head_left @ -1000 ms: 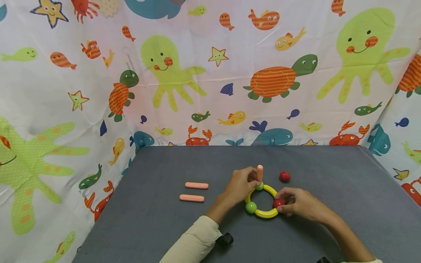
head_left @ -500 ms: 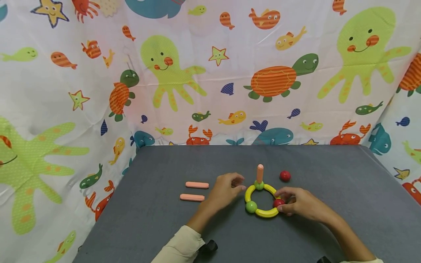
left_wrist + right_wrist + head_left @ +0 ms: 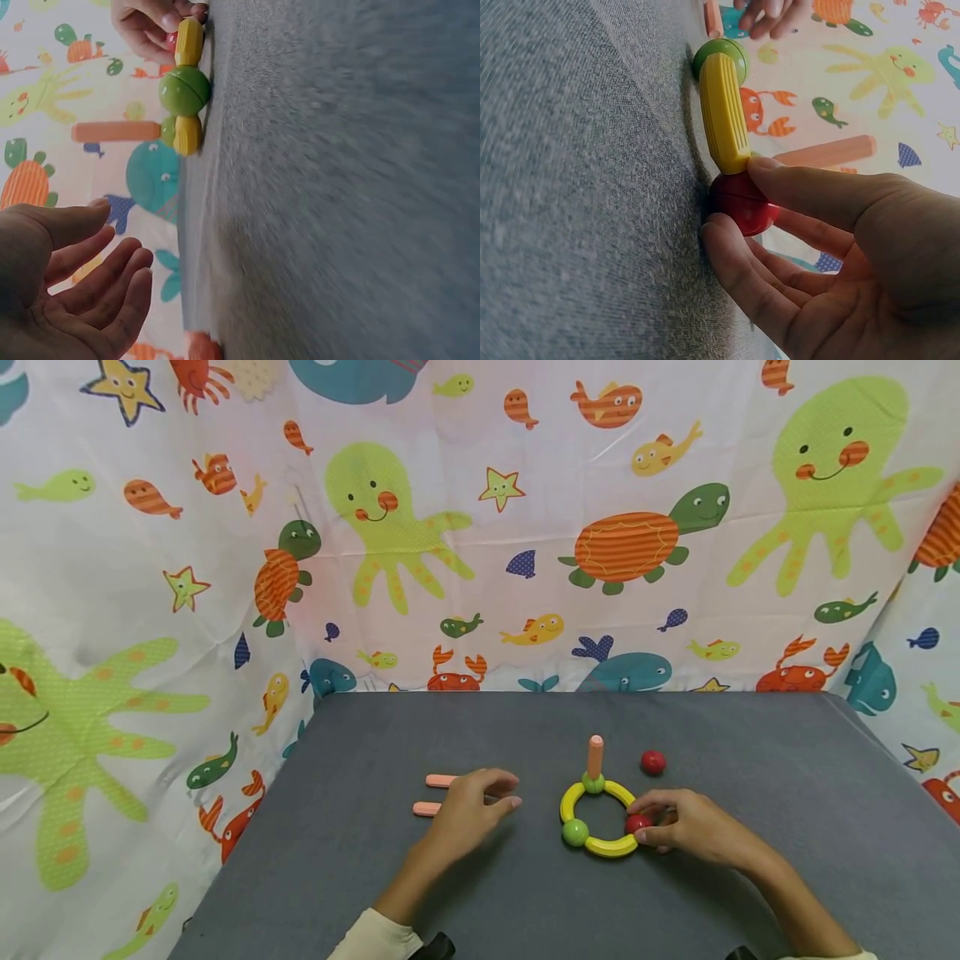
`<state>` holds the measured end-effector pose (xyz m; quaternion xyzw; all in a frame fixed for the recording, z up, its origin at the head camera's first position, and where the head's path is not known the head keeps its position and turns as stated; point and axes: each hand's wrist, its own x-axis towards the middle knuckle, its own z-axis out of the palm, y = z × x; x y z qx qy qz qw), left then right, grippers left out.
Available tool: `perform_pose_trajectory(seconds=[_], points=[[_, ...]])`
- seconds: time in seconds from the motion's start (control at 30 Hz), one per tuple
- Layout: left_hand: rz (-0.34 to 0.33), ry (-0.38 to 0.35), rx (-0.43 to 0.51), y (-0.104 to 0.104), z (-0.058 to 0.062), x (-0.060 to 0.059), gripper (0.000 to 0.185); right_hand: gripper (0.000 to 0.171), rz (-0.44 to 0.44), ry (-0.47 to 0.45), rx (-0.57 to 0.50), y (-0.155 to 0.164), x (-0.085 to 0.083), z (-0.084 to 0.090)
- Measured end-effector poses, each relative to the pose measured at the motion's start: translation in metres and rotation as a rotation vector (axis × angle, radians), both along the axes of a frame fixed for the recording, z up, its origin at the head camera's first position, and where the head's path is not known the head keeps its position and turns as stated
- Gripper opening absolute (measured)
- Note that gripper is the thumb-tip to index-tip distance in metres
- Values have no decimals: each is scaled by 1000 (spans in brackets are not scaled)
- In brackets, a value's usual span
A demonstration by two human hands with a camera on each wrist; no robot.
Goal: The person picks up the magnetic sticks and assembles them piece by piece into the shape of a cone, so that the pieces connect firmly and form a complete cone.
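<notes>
On the grey table lies a ring of yellow curved bars (image 3: 611, 847) joined by balls: a green ball (image 3: 575, 832) at its left, another green ball (image 3: 593, 784) at the back, and a red ball (image 3: 744, 204) at its right. From the back green ball a peach-coloured stick (image 3: 596, 757) stands upright. My right hand (image 3: 693, 831) pinches the red ball between thumb and fingers, the thumb tip at the end of a yellow bar (image 3: 724, 112). Left of the ring, my left hand (image 3: 471, 810) hovers with loosely bent fingers and holds nothing; it partly hides two loose peach sticks (image 3: 438, 781).
A loose red ball (image 3: 653, 762) rests behind the ring to the right. A white curtain (image 3: 450, 527) printed with sea animals rises along the table's back and sides.
My left hand has let go of the upright peach stick and moved left to beside the loose sticks. The stick stays standing on the ring; my right hand keeps its hold.
</notes>
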<state>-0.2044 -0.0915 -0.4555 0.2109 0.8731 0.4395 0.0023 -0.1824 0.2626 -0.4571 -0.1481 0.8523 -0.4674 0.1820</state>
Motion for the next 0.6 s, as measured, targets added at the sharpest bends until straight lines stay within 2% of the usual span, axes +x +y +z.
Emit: perform_pose_trajectory(seconds=[0.27,0.47,0.6], points=[[62,13,56,-32,-2,14,27,37,-7,5,8,3,-1,0],[127,-10,92,-56,-4,20,32,37,-24,6,1,9,-2,-2],[220,-18,48,-71,-5,23,28,38,-17,-3,-1,14,-3,-1]])
